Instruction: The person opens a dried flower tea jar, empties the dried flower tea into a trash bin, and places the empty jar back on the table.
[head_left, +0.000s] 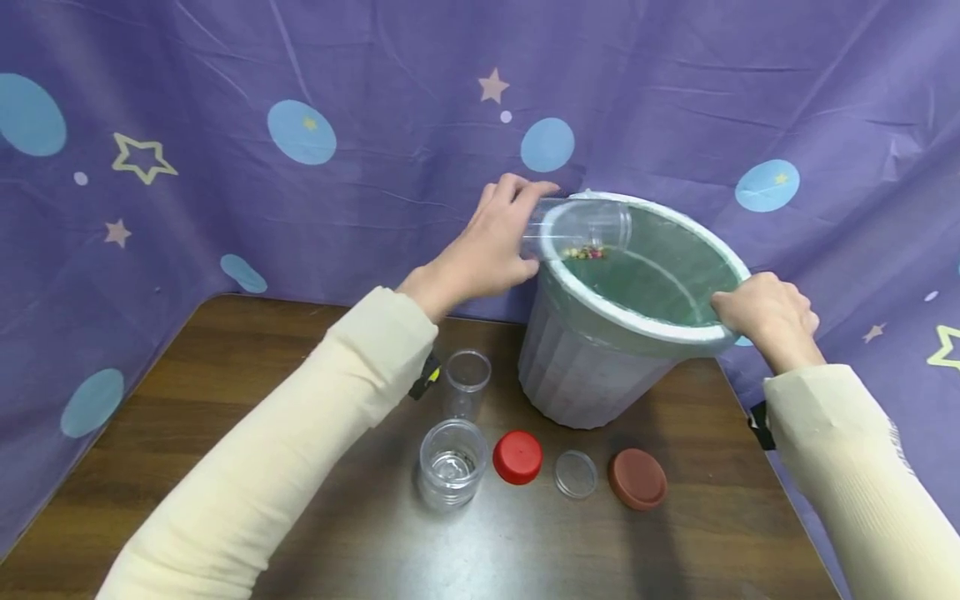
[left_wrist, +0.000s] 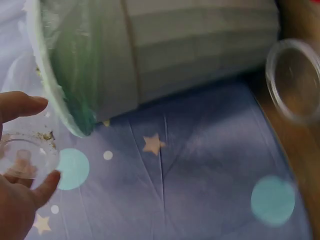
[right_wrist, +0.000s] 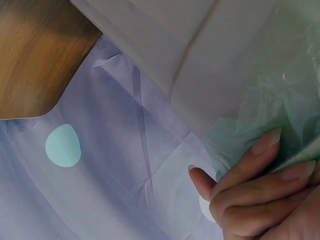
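My left hand holds a clear plastic jar by its base end, lying on its side over the near left rim of a trash bin. Small dried flower bits in yellow and pink show along the lower side by the jar's mouth. The bin leans to the right and has a green plastic liner bag inside. At the bin's right rim, my right hand grips the edge; in the right wrist view its fingers curl over the liner at the rim.
Two uncovered clear jars, a front one and one behind it, stand left of the bin. A red lid, a clear lid and a reddish-brown lid lie on the wooden table. A purple patterned cloth hangs behind.
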